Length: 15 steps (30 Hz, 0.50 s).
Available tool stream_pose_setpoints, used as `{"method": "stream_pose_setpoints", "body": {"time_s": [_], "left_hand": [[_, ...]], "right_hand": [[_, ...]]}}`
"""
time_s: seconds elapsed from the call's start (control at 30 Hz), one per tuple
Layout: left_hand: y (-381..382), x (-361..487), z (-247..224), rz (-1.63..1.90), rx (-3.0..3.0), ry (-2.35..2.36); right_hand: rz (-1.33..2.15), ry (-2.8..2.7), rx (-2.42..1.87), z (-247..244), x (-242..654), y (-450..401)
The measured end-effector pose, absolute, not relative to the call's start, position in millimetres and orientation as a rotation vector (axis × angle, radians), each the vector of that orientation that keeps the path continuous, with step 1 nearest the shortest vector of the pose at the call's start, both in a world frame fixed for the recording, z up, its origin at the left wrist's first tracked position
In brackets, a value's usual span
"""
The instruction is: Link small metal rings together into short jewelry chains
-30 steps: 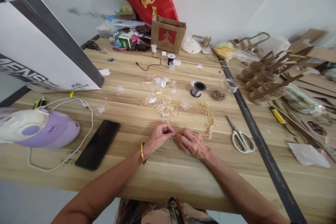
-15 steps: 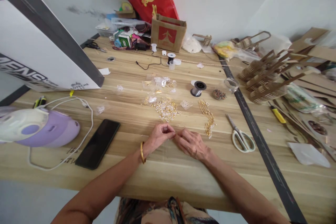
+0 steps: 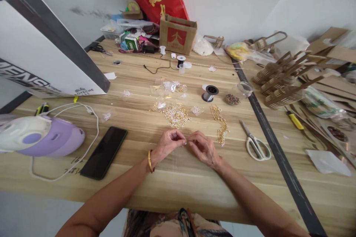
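Note:
My left hand (image 3: pixel 169 142), with a gold bangle on its wrist, pinches a small shiny bead (image 3: pixel 185 143) between thumb and forefinger. A thin, clear thread faintly shows below the fingers on the wood. Close beside it, my right hand (image 3: pixel 203 149) has its fingers curled and thumb near the forefinger. Whatever it pinches is too small to make out. Just beyond both hands lies a pile of clear and gold beads (image 3: pixel 176 115). Gold chains (image 3: pixel 221 127) rest to the right of the pile, and a spool of clear thread (image 3: pixel 210 93) stands behind them.
White-handled scissors (image 3: pixel 257 147) lie right of my hands. A black phone (image 3: pixel 104 152) and a purple-and-white device (image 3: pixel 47 135) with a cable are at left. Small woven baskets (image 3: pixel 280 81) crowd the right side. A paper bag (image 3: pixel 178 35) stands at the back.
My right hand's fingers have lifted and opened slightly away from the left fingertips. The shiny bead at my left fingertips now shows more clearly. The things on the table stay in place.

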<state>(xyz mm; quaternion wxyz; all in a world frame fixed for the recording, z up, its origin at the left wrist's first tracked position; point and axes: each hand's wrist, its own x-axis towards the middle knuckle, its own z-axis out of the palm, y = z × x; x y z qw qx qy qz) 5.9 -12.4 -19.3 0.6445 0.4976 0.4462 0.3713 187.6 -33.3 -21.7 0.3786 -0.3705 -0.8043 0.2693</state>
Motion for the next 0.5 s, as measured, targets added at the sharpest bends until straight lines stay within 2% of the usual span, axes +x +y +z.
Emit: {"method": "stream_pose_setpoints", "body": {"time_s": [0.17, 0.37, 0.5], "left_hand": [[-14, 6, -15, 0.861, 1.195, 1.027], [-19, 9, -13, 0.942, 1.411, 1.052], [-25, 11, -13, 1.016, 1.709, 1.079]], "right_hand": [[1.032, -1.814, -1.103, -24, 184, -34], [1.471, -1.491, -1.08, -23, 181, -32], [1.597, -1.38, -1.055, -21, 179, -28]]}}
